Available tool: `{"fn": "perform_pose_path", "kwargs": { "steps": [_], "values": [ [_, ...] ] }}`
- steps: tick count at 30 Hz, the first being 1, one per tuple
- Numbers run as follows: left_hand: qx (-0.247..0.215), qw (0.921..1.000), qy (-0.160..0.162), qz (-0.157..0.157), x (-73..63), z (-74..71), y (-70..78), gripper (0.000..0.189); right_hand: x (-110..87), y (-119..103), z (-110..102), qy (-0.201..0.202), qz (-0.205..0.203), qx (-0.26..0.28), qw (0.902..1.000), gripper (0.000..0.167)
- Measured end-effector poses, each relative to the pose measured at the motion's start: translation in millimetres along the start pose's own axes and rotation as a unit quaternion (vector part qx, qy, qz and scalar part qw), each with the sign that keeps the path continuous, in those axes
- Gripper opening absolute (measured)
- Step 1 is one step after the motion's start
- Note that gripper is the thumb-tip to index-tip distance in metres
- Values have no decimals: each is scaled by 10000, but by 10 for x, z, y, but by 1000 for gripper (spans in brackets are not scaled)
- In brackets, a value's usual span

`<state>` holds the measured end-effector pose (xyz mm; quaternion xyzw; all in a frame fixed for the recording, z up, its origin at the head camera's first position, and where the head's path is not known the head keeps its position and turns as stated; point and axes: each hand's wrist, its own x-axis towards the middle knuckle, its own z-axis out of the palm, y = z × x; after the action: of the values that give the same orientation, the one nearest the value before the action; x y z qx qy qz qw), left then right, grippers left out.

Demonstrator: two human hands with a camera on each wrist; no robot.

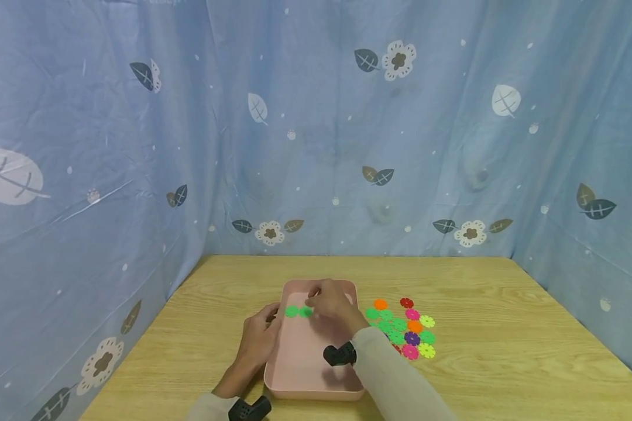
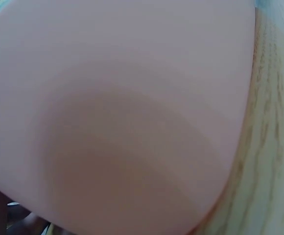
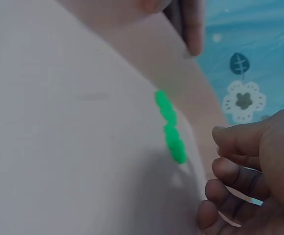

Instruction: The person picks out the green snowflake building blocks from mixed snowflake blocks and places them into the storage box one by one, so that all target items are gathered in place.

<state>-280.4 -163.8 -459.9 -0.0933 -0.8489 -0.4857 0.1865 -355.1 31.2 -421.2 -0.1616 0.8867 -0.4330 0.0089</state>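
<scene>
A pink tray point(image 1: 305, 374) lies lengthwise in front of me. My left hand point(image 1: 259, 334) holds its left wall, the thumb at the rim and the fingers outside. In the left wrist view the pink surface of the tray point(image 2: 132, 58) fills most of the picture. Two green flower-shaped discs point(image 1: 292, 311) lie side by side on the tray floor near its far end. My right hand point(image 1: 330, 301) hovers over the tray just right of them. In the right wrist view its fingers are loosely bent beside the green discs point(image 3: 174, 142), with nothing visible between them.
Right of the tray, a loose group of flower-shaped discs point(image 1: 399, 325) in green, orange, red, pink, purple and yellow lies on the wooden table point(image 1: 505, 351). Part of the group is hidden behind the right forearm. A blue patterned curtain point(image 1: 316, 146) hangs behind the table and along its sides.
</scene>
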Motion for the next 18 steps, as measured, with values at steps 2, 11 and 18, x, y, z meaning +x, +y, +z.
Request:
{"fn": "perform_pose_path", "kwargs": {
  "steps": [2,11,18],
  "values": [
    [9,10000,31,-16,-1,-4,1,35,-21,-35,-54,49,9,-77,10000,10],
    [-2,10000,-59,-71,-20,-9,6,36,-179,-128,-281,363,-304,-71,9989,12],
    [68,10000,3,-26,-9,-7,-4,36,-321,-78,-450,669,-461,545,9952,14]
  ]
}}
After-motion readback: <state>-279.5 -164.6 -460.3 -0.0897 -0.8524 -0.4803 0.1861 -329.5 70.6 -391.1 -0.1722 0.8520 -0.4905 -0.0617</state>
